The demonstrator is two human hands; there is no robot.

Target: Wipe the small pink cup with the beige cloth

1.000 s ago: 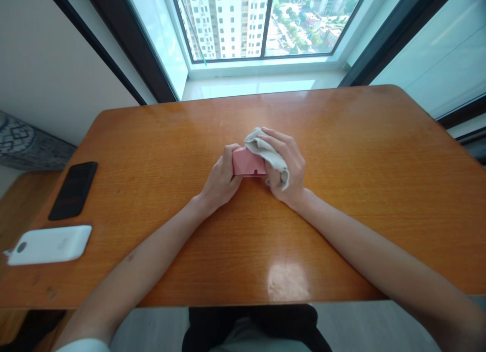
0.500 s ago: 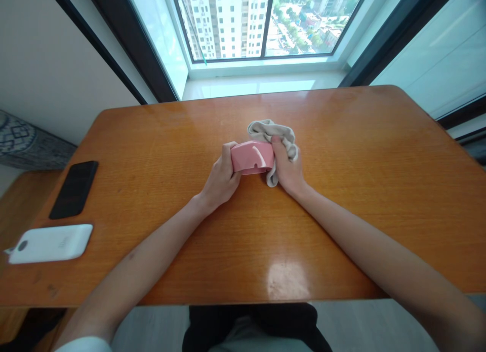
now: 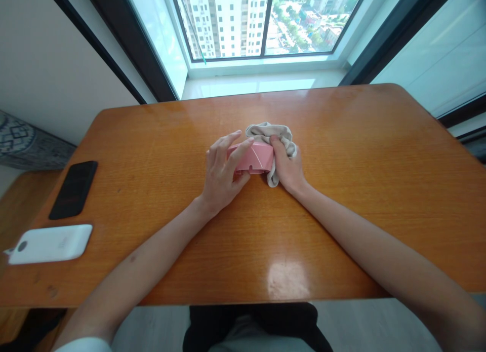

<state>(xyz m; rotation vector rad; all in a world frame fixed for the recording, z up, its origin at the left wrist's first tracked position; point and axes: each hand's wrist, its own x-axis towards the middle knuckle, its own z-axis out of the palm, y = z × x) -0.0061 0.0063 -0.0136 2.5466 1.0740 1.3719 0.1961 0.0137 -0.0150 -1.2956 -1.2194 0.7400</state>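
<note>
A small pink plastic piece with slanted sides and a notch in its lower edge (image 3: 258,158) is held over the middle of the table; its exact kind I cannot tell. My right hand (image 3: 288,164) is closed around a crumpled light grey cloth (image 3: 270,131) and presses it against the right end of the pink piece. Part of the cloth hangs down below the thumb. On the left end, my left hand (image 3: 224,172) has its fingers spread and lifted, the thumb near the lower edge and a fingertip over the top.
A brown wooden table (image 3: 322,230) spans the view. At its left lie a black phone (image 3: 74,190) and a white oblong device with a round dark spot (image 3: 53,244). A window (image 3: 261,23) stands behind the far edge.
My left hand has loosened its grip on the pink piece, its fingers now extended and spread. The right hand and the cloth have barely moved.
</note>
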